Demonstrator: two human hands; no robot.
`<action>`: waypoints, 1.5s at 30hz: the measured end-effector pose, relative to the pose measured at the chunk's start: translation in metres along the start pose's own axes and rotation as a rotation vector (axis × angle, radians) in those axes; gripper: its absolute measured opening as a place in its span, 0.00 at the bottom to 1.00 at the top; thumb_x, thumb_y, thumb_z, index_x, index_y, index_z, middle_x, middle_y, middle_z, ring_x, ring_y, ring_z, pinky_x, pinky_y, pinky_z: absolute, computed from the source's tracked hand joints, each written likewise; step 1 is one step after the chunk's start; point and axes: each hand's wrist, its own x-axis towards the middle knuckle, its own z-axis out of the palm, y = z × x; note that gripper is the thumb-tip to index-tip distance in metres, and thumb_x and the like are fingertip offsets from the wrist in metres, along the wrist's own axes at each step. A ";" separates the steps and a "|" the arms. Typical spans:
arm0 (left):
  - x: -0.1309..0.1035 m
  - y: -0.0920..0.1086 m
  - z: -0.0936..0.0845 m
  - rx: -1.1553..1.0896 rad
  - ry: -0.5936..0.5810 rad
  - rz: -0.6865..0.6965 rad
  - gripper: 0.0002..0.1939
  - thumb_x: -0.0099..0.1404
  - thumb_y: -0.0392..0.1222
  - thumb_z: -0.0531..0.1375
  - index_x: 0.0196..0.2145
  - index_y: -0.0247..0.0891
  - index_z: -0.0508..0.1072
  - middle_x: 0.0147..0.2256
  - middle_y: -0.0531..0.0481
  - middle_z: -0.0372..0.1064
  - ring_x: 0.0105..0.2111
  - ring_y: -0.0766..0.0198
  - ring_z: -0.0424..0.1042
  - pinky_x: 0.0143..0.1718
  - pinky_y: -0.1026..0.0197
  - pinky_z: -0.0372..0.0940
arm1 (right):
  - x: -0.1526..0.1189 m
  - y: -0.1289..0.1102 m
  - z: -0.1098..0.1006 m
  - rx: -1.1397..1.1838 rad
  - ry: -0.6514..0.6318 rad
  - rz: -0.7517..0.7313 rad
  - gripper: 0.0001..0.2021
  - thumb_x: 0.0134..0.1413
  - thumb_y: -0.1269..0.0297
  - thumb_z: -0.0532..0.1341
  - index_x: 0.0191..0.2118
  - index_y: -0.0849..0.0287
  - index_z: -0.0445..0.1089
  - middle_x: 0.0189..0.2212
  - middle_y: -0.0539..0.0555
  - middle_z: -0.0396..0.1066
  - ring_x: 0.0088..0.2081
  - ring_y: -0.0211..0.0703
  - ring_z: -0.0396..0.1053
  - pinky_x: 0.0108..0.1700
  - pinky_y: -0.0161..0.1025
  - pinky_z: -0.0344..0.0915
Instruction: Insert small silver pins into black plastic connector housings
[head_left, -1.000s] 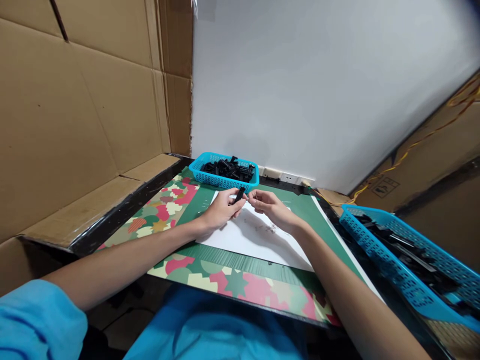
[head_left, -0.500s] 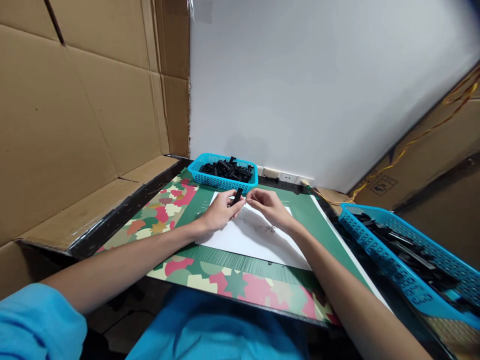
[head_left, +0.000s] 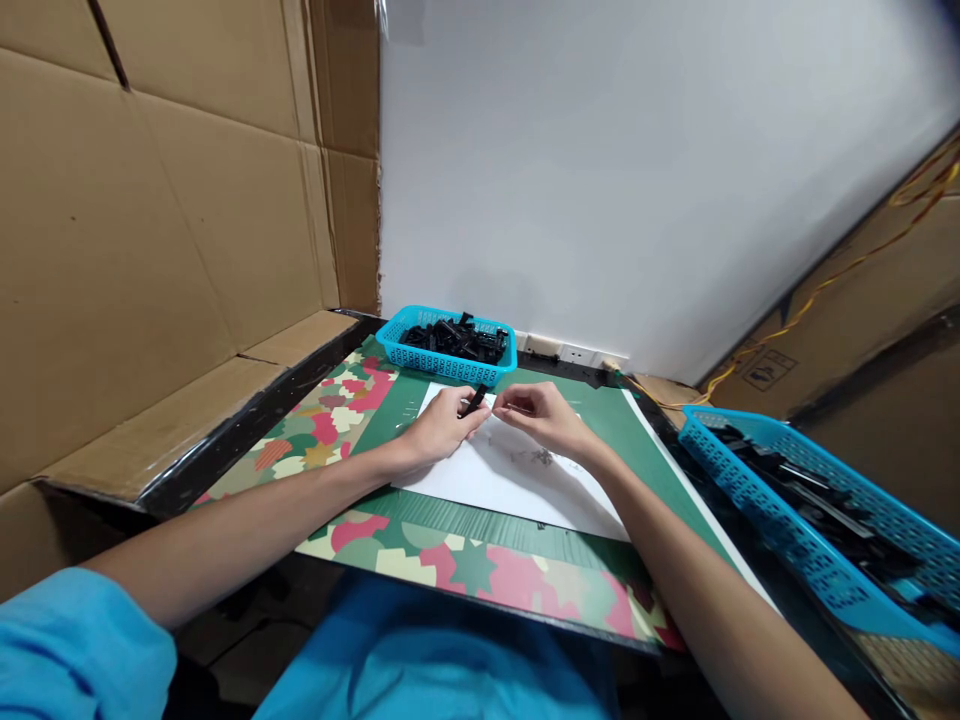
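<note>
My left hand (head_left: 442,425) is closed around a small black strip-shaped part (head_left: 475,400), whose upper end sticks out past the thumb. Close on its right, my right hand (head_left: 544,415) is pinched, fingertips pressed together near the end of the black part. Whatever lies between those fingertips is too small to make out. Both hands are above a white sheet (head_left: 480,480). On the sheet, below my right hand, is a little pile of tiny metallic pieces (head_left: 541,457).
A blue basket (head_left: 450,367) of black parts stands at the back by the wall sockets (head_left: 576,355). Another blue basket (head_left: 787,545) with longer black pieces is at the right. A patterned green board (head_left: 465,520) lies under the sheet. Cardboard (head_left: 187,200) walls the left side.
The black part in my left hand has tilted over to the right and sits slightly lower. My right hand has shifted very little, its fingers still pinched.
</note>
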 end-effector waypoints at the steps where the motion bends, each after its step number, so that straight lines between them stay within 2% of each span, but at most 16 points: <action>1: 0.000 -0.001 0.000 -0.013 -0.015 -0.030 0.15 0.72 0.50 0.64 0.33 0.38 0.69 0.23 0.55 0.66 0.21 0.70 0.62 0.22 0.65 0.53 | 0.000 0.000 0.000 0.000 -0.011 0.006 0.14 0.66 0.54 0.66 0.37 0.61 0.79 0.28 0.51 0.70 0.29 0.37 0.56 0.31 0.39 0.52; 5: -0.001 -0.005 0.002 -0.120 -0.098 -0.124 0.12 0.72 0.50 0.63 0.38 0.39 0.69 0.22 0.58 0.63 0.15 0.72 0.56 0.17 0.66 0.48 | -0.001 0.003 0.001 0.026 -0.035 0.025 0.15 0.65 0.54 0.66 0.36 0.62 0.79 0.27 0.51 0.68 0.29 0.37 0.57 0.31 0.38 0.52; 9: -0.002 0.002 0.001 -0.316 -0.200 -0.244 0.14 0.70 0.50 0.66 0.43 0.40 0.68 0.24 0.60 0.61 0.14 0.76 0.51 0.16 0.67 0.42 | -0.001 0.002 -0.001 0.052 -0.024 0.024 0.14 0.64 0.54 0.66 0.34 0.61 0.78 0.26 0.50 0.66 0.28 0.37 0.55 0.30 0.39 0.51; 11: -0.002 0.007 -0.001 -0.455 -0.239 -0.316 0.15 0.70 0.50 0.67 0.44 0.40 0.68 0.26 0.58 0.63 0.14 0.76 0.51 0.16 0.68 0.41 | -0.001 -0.001 -0.002 0.048 0.029 0.007 0.15 0.64 0.53 0.66 0.33 0.60 0.78 0.26 0.50 0.66 0.28 0.37 0.55 0.30 0.39 0.52; 14: -0.003 0.011 -0.004 -0.606 -0.266 -0.381 0.14 0.74 0.54 0.60 0.42 0.40 0.67 0.26 0.55 0.66 0.15 0.74 0.54 0.16 0.69 0.44 | -0.001 -0.006 -0.002 0.009 0.156 -0.016 0.16 0.65 0.51 0.66 0.34 0.59 0.78 0.27 0.52 0.68 0.29 0.39 0.56 0.30 0.40 0.53; 16: -0.003 0.011 -0.006 -0.651 -0.291 -0.405 0.15 0.76 0.55 0.56 0.41 0.40 0.67 0.24 0.54 0.65 0.15 0.73 0.54 0.16 0.69 0.45 | 0.000 -0.009 -0.001 -0.014 0.242 -0.027 0.16 0.65 0.51 0.66 0.34 0.59 0.78 0.27 0.53 0.69 0.29 0.40 0.57 0.30 0.41 0.54; 19: -0.003 0.007 -0.006 -0.692 -0.314 -0.434 0.14 0.77 0.53 0.55 0.42 0.40 0.68 0.22 0.56 0.61 0.14 0.73 0.50 0.15 0.70 0.43 | 0.000 -0.010 0.003 -0.039 0.308 -0.061 0.15 0.64 0.52 0.66 0.34 0.59 0.78 0.29 0.54 0.72 0.30 0.41 0.60 0.32 0.42 0.57; 26: -0.001 0.001 -0.004 -0.744 -0.309 -0.478 0.16 0.79 0.52 0.53 0.35 0.41 0.62 0.20 0.59 0.53 0.13 0.73 0.46 0.16 0.70 0.40 | 0.001 0.000 0.014 -0.172 0.323 -0.102 0.09 0.66 0.60 0.64 0.36 0.57 0.78 0.33 0.55 0.77 0.32 0.43 0.66 0.35 0.42 0.60; 33: -0.001 0.004 -0.003 -0.748 -0.297 -0.514 0.15 0.79 0.51 0.53 0.35 0.41 0.62 0.20 0.60 0.52 0.13 0.73 0.45 0.17 0.70 0.38 | 0.001 0.004 0.020 -0.244 0.349 -0.155 0.06 0.62 0.67 0.63 0.37 0.56 0.79 0.34 0.55 0.79 0.33 0.45 0.70 0.36 0.42 0.63; 45: -0.004 0.009 -0.003 -0.717 -0.280 -0.533 0.18 0.79 0.52 0.53 0.33 0.42 0.59 0.20 0.62 0.47 0.14 0.74 0.43 0.17 0.69 0.37 | 0.002 0.007 0.021 -0.298 0.369 -0.136 0.09 0.57 0.70 0.62 0.31 0.54 0.80 0.30 0.54 0.76 0.30 0.43 0.66 0.34 0.42 0.60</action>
